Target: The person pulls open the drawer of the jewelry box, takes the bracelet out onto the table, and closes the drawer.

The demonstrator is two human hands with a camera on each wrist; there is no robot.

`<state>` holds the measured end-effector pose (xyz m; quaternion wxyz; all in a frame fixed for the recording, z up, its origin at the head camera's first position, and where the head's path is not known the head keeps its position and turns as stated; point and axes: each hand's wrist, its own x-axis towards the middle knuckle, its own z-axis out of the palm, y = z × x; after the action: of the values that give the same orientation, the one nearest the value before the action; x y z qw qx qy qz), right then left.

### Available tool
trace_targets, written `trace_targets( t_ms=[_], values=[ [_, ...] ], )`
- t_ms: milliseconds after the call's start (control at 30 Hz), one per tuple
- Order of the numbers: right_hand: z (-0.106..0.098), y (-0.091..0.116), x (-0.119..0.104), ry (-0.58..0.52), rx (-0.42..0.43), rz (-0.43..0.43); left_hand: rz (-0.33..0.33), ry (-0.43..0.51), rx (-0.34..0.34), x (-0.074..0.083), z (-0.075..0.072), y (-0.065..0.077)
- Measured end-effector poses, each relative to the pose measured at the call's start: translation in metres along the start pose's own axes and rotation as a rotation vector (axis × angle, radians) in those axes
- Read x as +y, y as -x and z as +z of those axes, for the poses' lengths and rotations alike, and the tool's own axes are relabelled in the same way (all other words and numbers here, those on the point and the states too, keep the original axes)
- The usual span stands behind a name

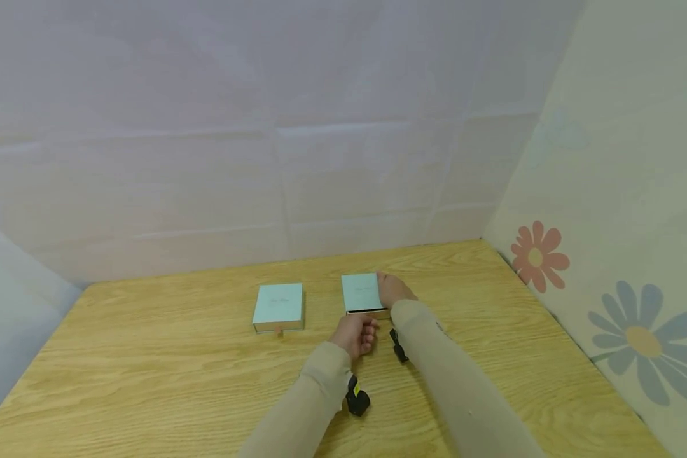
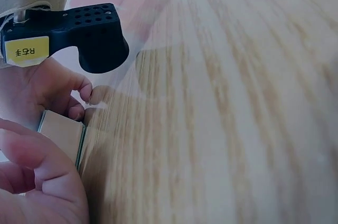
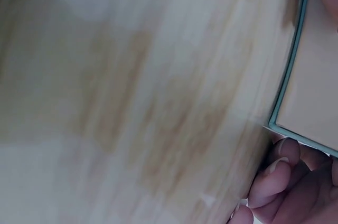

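1 table (image 1: 177,362) carries 2 pale blue boxes, a left box (image 1: 278,303) and a right box (image 1: 359,291), apart near the far edge. The right box points its tan front (image 1: 372,315) toward the near edge; its top looks almost square, giving no clear long axis. The right hand (image 1: 394,291) grips its right side; the left hand (image 1: 355,335) curls at its front, pinching what, I cannot tell.

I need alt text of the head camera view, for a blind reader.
A person's right hand holds a light-blue drawer box on a wood-grain table, while the left hand is curled at the box's front. A similar box lies to the left.
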<state>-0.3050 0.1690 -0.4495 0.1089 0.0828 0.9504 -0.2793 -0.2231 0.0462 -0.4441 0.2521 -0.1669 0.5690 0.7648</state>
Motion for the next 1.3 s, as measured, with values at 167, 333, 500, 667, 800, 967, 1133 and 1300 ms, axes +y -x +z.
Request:
trace_targets(
  t_ms=[167,333,500,667,800,967,1133,1300],
  values=[
    [-0.001,0.001,-0.0007,-0.003,-0.002,0.01,0.004,-0.003,0.004,-0.0005,0.0007,-0.0008],
    [-0.0023,0.0017,-0.0019,-0.005,-0.009,0.006,0.013,0.005,-0.001,-0.0012,0.0005,-0.0008],
    [-0.0038,0.0043,-0.0022,-0.008,-0.016,-0.004,0.004,0.019,-0.019,-0.0015,0.0005,0.0007],
    [-0.004,0.0062,-0.0013,-0.02,-0.017,-0.009,-0.004,0.018,-0.028,-0.0025,0.0005,0.0004],
    [-0.003,0.0057,-0.0003,-0.017,-0.014,-0.01,-0.009,0.016,-0.028,-0.0033,0.0005,-0.0002],
    [-0.0013,0.0041,0.0012,-0.006,-0.015,-0.016,-0.007,0.006,-0.027,-0.0048,0.0,-0.0001],
    [-0.0006,0.003,0.0011,-0.004,-0.007,-0.013,0.006,0.011,-0.028,-0.0065,0.0003,0.0023],
    [-0.0007,0.0017,0.0001,0.001,-0.002,-0.003,0.025,0.01,-0.018,-0.008,0.0007,0.0041]
  ],
)
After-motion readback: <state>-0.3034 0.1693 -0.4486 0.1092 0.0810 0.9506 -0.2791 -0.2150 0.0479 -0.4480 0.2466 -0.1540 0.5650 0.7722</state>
